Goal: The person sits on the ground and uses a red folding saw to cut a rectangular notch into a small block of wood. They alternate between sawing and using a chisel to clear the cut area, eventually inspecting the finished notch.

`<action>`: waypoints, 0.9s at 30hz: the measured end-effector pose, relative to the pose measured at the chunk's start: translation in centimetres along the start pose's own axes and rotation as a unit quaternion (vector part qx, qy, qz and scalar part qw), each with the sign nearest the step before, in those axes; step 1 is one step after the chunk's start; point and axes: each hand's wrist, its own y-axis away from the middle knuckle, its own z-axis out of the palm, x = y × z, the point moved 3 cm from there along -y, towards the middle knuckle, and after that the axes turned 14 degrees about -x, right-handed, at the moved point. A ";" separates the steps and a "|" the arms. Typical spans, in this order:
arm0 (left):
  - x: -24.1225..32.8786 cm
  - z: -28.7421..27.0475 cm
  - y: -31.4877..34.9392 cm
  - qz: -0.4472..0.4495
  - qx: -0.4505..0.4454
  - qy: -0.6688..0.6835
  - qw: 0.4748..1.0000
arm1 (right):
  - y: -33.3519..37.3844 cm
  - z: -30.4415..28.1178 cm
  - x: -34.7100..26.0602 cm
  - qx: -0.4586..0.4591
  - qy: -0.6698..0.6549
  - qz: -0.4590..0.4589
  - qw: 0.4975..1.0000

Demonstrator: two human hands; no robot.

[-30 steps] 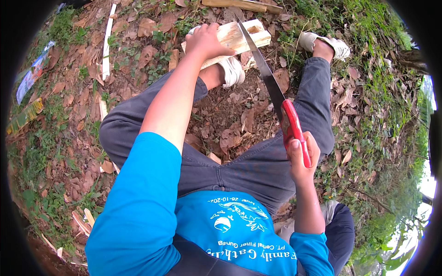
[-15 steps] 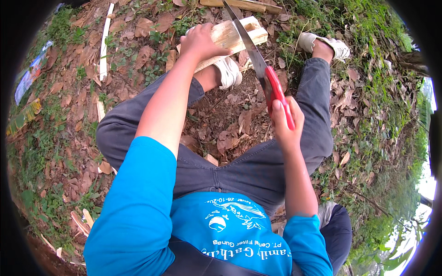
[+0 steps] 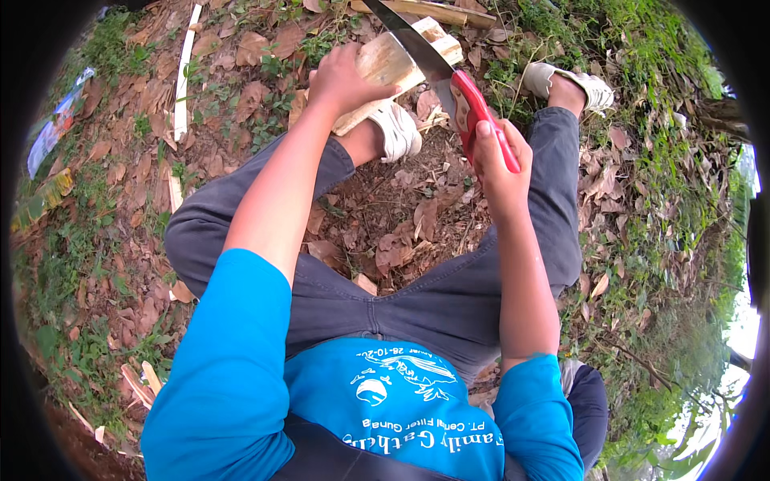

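My left hand presses down on the near end of a pale, squared wood block, its thumb stretched along the near side and its other fingers over the top. A notch shows near the block's far right end. In my right hand is a handsaw with a red handle, the fingers wrapped round the grip. The dark blade lies across the block, slanting up and left, and its tip runs out of the top of the picture. What supports the block underneath is hidden.
My shoes, left and right, stand on leaf-strewn ground, the left one close beside the block. Another length of wood lies beyond. A thin pale strip and a blue plastic wrapper are at the left.
My right hand has pushed the saw forward, away from me, so its handle is nearer the block. My left hand stays on the wood, which has barely shifted.
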 end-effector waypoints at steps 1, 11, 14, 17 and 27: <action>0.2 0.0 0.1 -0.001 -0.007 -0.019 1.000 | 1.1 -0.2 0.3 -0.019 0.011 0.013 1.000; 1.1 -0.3 -0.5 -0.007 -0.047 -0.080 0.996 | 15.1 -3.0 -4.4 -0.013 0.152 0.058 0.987; 1.7 0.2 0.0 -0.005 -0.041 -0.106 0.993 | 10.4 -1.7 -3.2 -0.001 0.146 0.019 0.989; 3.4 0.4 -0.4 -0.010 -0.042 -0.117 0.992 | 1.5 -0.1 0.8 0.026 0.157 -0.009 0.987; 6.5 -0.4 -3.2 0.080 -0.154 -0.265 0.948 | 3.9 1.6 5.0 0.083 -0.019 0.055 0.995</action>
